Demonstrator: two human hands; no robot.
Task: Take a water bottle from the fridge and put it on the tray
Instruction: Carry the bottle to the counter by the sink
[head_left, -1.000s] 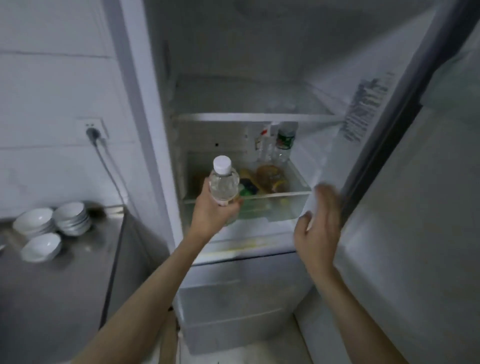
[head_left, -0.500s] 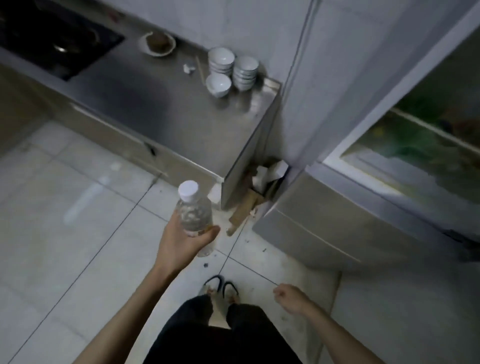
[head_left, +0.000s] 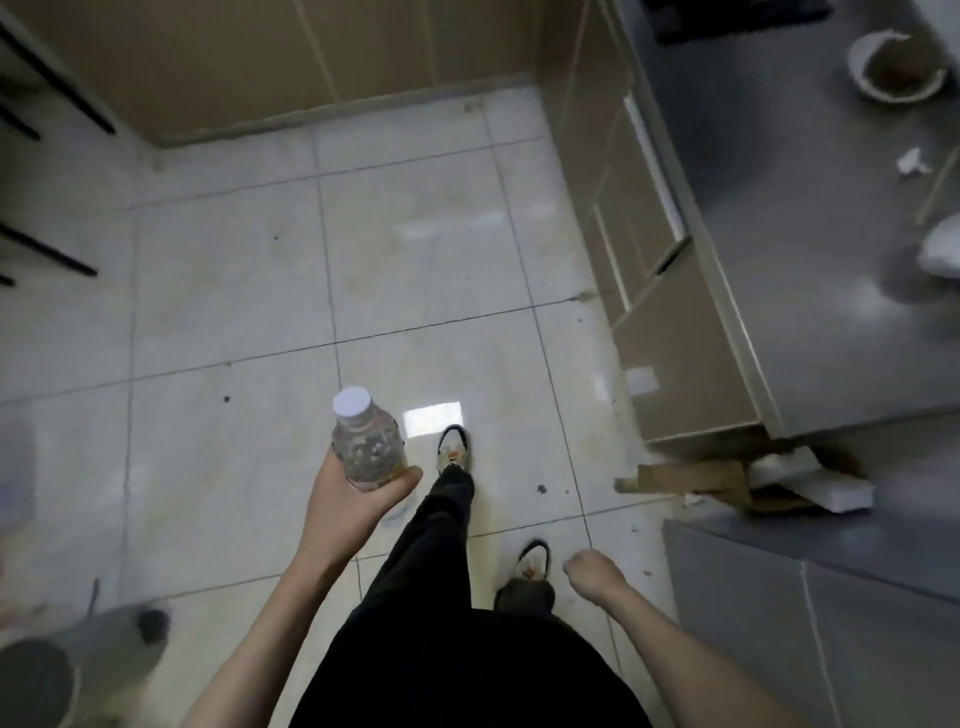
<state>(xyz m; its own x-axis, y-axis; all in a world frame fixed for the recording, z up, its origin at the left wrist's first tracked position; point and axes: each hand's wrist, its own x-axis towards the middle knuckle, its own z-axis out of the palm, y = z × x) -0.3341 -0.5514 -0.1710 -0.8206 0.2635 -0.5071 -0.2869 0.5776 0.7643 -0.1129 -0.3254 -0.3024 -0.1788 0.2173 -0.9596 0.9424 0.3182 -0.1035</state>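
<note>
The left hand's grip (head_left: 358, 499) wraps the water bottle (head_left: 366, 447), upright over the floor tiles (head_left: 234, 291); the right hand (head_left: 592, 574) hangs curled, empty. Fetching looks done; no tray is visible, so placing remains.

left hand (head_left: 353, 499) fingers curled in a grip, right hand (head_left: 589, 571) fisted
</note>
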